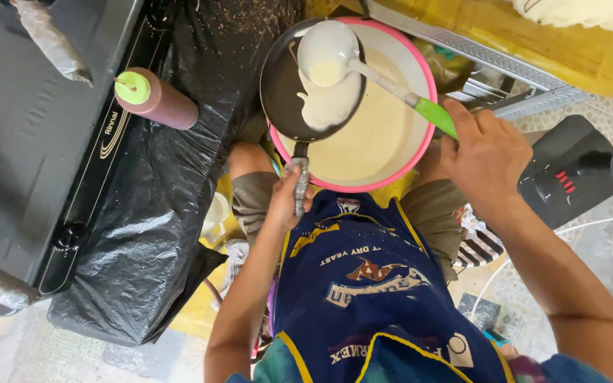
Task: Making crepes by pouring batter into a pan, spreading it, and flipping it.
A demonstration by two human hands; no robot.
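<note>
Fingers clamped tight, the left hand (289,201) grips the metal handle of a small dark frying pan (285,89) and holds it out over a big pink-rimmed bowl (426,92). That forearm runs straight up from the bottom of the view, wrist level, the pan hanging flat above the bowl's near-left side. Over on the other side, the right hand (486,159) closes around the green handle of a white ladle (328,53), arm angled in from the lower right, elbow out. The ladle's cup sits tipped over the pan, and pale creamy batter spreads in a thick tongue across the pan's dark surface. Below it the bowl is full of the same smooth batter. A navy apron (363,284) with yellow trim covers the lap beneath. Off to the left, a brown squeeze bottle (161,101) with a green cap lies on black plastic sheeting (150,234) beside a gas stove (30,142).
</note>
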